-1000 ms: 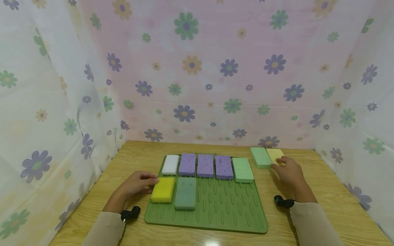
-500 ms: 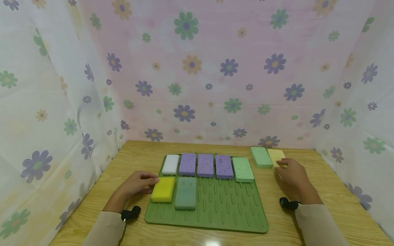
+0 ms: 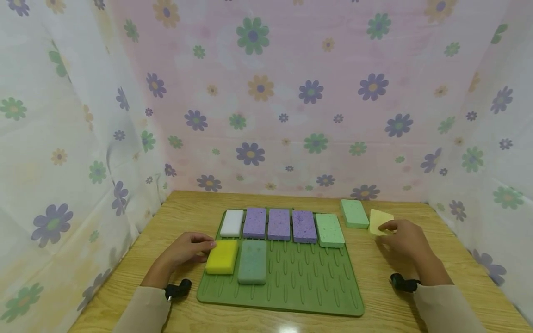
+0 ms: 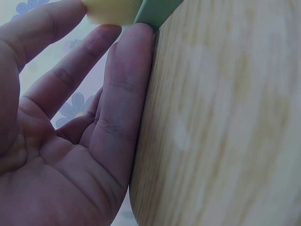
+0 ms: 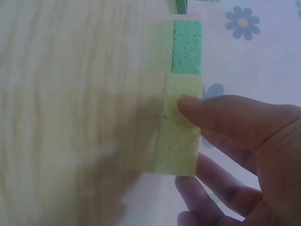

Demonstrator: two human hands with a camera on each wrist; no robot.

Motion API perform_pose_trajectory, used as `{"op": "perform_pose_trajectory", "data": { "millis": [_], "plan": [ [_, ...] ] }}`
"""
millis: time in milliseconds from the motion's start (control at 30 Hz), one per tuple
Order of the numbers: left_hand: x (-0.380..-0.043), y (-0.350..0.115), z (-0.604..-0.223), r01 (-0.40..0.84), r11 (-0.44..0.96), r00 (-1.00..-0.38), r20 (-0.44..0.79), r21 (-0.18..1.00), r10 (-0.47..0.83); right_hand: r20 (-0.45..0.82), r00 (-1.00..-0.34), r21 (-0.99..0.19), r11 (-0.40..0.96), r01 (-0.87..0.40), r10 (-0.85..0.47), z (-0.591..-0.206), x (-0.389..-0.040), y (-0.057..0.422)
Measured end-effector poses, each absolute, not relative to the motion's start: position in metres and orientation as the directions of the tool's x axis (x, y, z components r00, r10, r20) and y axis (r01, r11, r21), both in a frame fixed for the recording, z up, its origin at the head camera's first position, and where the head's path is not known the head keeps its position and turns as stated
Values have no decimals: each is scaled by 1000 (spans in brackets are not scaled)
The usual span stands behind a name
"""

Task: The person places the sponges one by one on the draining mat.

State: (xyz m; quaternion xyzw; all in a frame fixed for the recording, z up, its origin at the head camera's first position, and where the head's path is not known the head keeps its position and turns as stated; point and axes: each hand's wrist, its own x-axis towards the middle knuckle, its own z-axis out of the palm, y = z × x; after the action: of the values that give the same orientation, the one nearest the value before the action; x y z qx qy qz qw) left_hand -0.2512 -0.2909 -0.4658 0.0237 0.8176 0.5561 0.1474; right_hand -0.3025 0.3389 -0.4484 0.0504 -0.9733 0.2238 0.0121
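In the head view, my left hand [image 3: 190, 248] holds the left edge of a bright yellow sponge [image 3: 222, 257], fingertips at its upper left corner. That sponge lies on the left of a ribbed green mat [image 3: 308, 286]. Close up in the left wrist view, the fingertips meet the sponge [image 4: 113, 10] beside the mat's edge [image 4: 157, 13]. On the right, my right hand [image 3: 405, 238] pinches a pale yellow sponge [image 3: 379, 222] off the mat. The right wrist view shows the thumb on that sponge's [image 5: 178, 141] near side and fingers at its edge.
A white sponge [image 3: 232, 223], several purple sponges [image 3: 278, 224] and a light green sponge [image 3: 330, 230] line the mat's back edge. A grey-green sponge [image 3: 252, 262] lies right of the yellow one. Another light green sponge [image 3: 354, 213] sits on the wooden table [image 3: 291, 323]. Floral cloth [image 3: 287, 101] stands behind.
My right hand has drawn the pale yellow sponge right and toward me, away from the light green sponge next to it. The left hand has stayed in place.
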Motion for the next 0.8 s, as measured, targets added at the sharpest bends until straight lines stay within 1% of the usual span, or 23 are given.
{"op": "perform_pose_trajectory", "data": {
  "millis": [333,467,700,800],
  "plan": [
    [-251,-290,-466,-128,382,-956,-216,915,197,-26,-993,-501,861,-85,-113,-442,-297,350],
    [-251,-291,-465,-127,384,-956,-215,914,198,-44,-991,-480,873,-90,-127,-448,-300,354],
    [-252,-292,-466,-123,378,-955,-212,918,206,37,-991,-407,904,-134,-131,-454,-303,361],
    [-252,-292,-467,-122,373,-955,-212,920,209,-14,-991,-428,897,-115,-134,-455,-303,363]
  ]
}}
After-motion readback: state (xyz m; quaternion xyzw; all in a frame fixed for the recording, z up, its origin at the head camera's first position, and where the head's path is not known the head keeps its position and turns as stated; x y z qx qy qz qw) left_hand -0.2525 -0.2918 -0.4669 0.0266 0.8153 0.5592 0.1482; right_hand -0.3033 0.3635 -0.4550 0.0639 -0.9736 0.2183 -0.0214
